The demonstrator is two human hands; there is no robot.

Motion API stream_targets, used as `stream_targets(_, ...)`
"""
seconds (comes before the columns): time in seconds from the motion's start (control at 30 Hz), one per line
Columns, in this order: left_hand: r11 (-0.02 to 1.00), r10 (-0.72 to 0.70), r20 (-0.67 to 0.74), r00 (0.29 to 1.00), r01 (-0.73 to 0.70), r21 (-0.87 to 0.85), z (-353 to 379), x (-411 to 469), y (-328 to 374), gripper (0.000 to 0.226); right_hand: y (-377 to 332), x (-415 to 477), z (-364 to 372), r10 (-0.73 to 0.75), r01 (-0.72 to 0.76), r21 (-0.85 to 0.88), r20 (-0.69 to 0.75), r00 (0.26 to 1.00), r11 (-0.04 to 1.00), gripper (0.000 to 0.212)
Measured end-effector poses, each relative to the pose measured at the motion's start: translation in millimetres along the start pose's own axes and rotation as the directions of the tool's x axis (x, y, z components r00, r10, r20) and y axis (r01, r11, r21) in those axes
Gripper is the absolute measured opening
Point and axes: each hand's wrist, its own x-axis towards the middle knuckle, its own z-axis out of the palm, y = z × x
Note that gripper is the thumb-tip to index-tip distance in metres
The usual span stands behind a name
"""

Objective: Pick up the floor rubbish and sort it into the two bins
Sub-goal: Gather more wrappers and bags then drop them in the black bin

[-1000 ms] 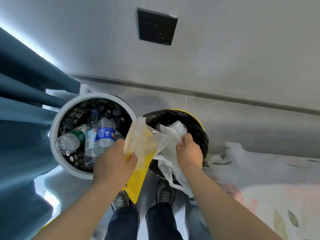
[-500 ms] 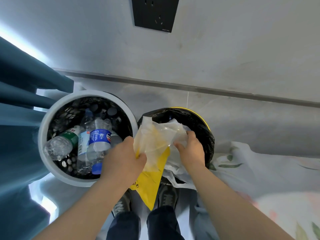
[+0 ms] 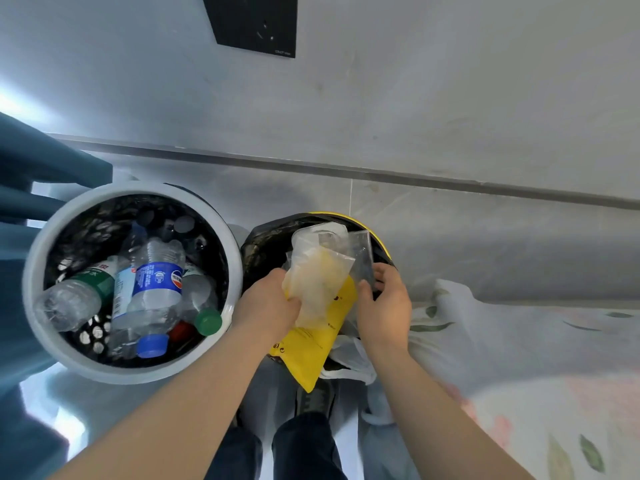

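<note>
We see the left hand (image 3: 268, 303) gripping a bunch of rubbish over the near side of the black bin (image 3: 266, 244). Its fingers curl round some crumpled clear bags (image 3: 318, 275), which rise from the fist, and a yellow bag (image 3: 317, 344), which hangs down from it past the bin's near edge.

The right hand (image 3: 384, 306) is just right of the bunch. Its thumb and bent fingers sit on either side of the near edge of one clear bag, but we cannot tell whether they actually pinch it. A white bag (image 3: 349, 360) hangs below this hand, over the bin's near edge.

The black bin is lined in black and has a yellow rim on its far right. To its left, almost touching it, stands the white bin (image 3: 36, 271). It holds plastic bottles (image 3: 156, 282) lying in a heap, with blue, green and red caps toward the near side.

Both bins stand on the grey floor (image 3: 450, 244) by the wall (image 3: 415, 98), which carries a black socket (image 3: 256, 22). A blue curtain (image 3: 34, 168) hangs at the left and a flowered sheet (image 3: 519, 341) lies at the right. A dark shoe (image 3: 315, 396) shows below the yellow bag.
</note>
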Motion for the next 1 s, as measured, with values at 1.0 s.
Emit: stream_targets(1.0,0.992,0.121,-0.230,0.966,-0.106,0.075,18.0,37.3,-11.6,0.074,6.8,26.9,75.3,0.027,0.382,-0.668,0.516,0.856,0.638,0.059)
